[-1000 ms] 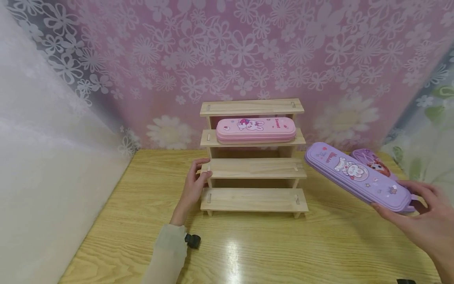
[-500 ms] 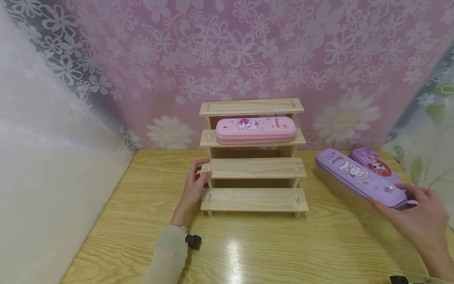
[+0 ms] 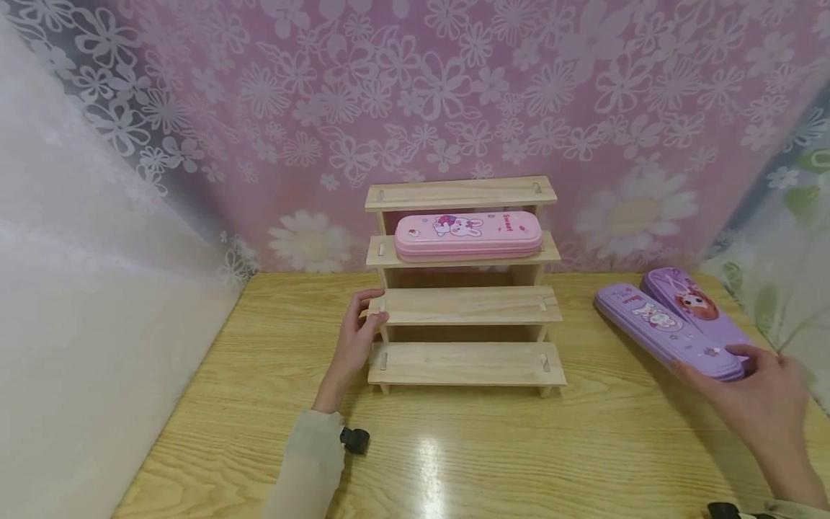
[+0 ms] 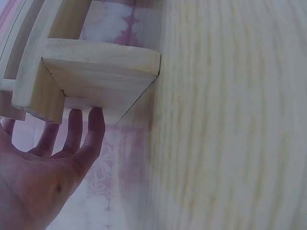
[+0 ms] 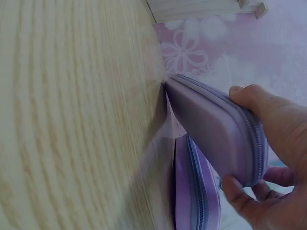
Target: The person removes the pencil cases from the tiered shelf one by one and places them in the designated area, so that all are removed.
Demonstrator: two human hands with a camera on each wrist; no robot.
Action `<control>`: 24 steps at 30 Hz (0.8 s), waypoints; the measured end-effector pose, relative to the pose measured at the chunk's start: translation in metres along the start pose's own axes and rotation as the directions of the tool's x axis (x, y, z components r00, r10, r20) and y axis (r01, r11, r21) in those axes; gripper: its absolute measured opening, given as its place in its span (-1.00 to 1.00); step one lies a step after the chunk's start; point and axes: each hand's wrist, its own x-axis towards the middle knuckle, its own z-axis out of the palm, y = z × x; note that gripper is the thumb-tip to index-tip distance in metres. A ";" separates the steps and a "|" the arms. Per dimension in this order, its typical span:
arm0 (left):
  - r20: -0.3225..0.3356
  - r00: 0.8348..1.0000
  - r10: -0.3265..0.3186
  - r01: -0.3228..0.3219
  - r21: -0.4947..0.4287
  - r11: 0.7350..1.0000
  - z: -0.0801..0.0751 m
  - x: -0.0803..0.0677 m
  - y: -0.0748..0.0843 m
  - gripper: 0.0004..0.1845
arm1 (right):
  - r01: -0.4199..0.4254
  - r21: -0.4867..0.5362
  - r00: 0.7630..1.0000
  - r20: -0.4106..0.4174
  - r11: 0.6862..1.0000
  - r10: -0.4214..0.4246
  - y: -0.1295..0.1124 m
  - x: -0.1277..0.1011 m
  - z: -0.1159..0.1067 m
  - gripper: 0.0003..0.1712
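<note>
At the right, my right hand (image 3: 761,396) holds a purple zip pencil case (image 3: 668,328) with a rabbit picture, thumb on one side and fingers on the other. In the right wrist view the case (image 5: 211,129) tilts, its far end low at the table and its near end raised. Beside it lies a second purple pencil case (image 3: 720,324) with a red-haired girl on it. My left hand (image 3: 355,335) grips the left end of a stepped wooden rack (image 3: 463,306), thumb at a middle board's edge. A pink pencil case (image 3: 467,241) with a rabbit rests on the rack's second board from the top.
The rack stands on a wood-grain table (image 3: 272,382), close to a pink flowered backdrop (image 3: 454,86). A pale curtain (image 3: 97,274) borders the left side, and a leaf-patterned one (image 3: 794,288) the right.
My right hand has moved the rabbit pencil case away from the rack, to the right and down, beside the girl pencil case. The left hand has kept its hold on the rack.
</note>
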 end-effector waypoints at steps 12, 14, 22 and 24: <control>0.001 1.000 0.000 0.000 -0.009 1.000 0.000 0.000 0.001 -0.59 | 0.148 -0.014 0.987 0.068 0.989 -0.147 0.005 -0.002 0.005 -0.16; -0.003 1.000 0.001 -0.001 -0.008 1.000 0.000 0.000 0.001 -0.58 | 0.155 -0.025 0.985 0.078 0.988 -0.152 0.005 -0.002 0.006 -0.16; -0.011 1.000 0.009 -0.009 -0.005 1.000 0.001 0.001 -0.001 -0.60 | 0.054 -0.072 0.989 0.141 0.996 -0.044 0.010 -0.002 0.008 -0.06; -0.016 1.000 0.006 -0.006 0.004 1.000 0.001 0.001 -0.002 -0.60 | 0.025 -0.073 0.989 0.146 0.997 -0.015 0.011 -0.001 0.008 -0.03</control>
